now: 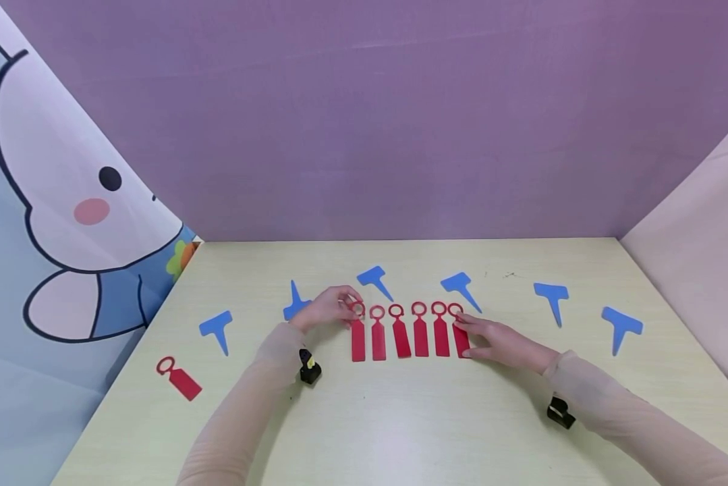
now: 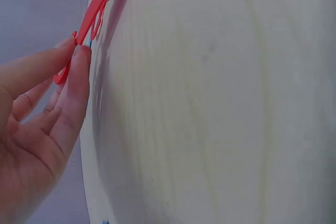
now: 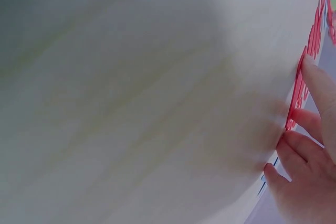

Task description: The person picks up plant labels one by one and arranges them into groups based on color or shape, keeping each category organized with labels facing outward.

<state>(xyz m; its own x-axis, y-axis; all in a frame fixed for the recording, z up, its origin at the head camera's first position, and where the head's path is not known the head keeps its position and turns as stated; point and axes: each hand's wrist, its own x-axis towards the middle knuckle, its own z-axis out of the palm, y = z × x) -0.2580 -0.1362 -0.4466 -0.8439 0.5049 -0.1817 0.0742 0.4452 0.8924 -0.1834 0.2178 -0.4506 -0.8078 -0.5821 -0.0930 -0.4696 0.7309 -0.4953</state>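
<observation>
Several flat red tags, each with a ring at its top, lie side by side in a row in the head view. My left hand [image 1: 332, 305] pinches the ring end of the leftmost red tag [image 1: 358, 341] between thumb and fingertips. In the left wrist view that red tag [image 2: 97, 6] slants up from the fingers, tilted off the table. At the row's other end, my right hand [image 1: 505, 343] touches the rightmost red tag [image 1: 461, 343] with extended fingers and thumb. The right wrist view has the fingertips [image 3: 308, 61] along the edge of this tag.
Blue T-shaped labels lie scattered around the row, such as one [image 1: 216, 329] at left, one [image 1: 372, 278] behind and one [image 1: 621, 326] at far right. Another red tag [image 1: 184, 383] lies apart at the left. A purple cloth [image 1: 400, 135] stands behind the pale table [image 1: 388, 432].
</observation>
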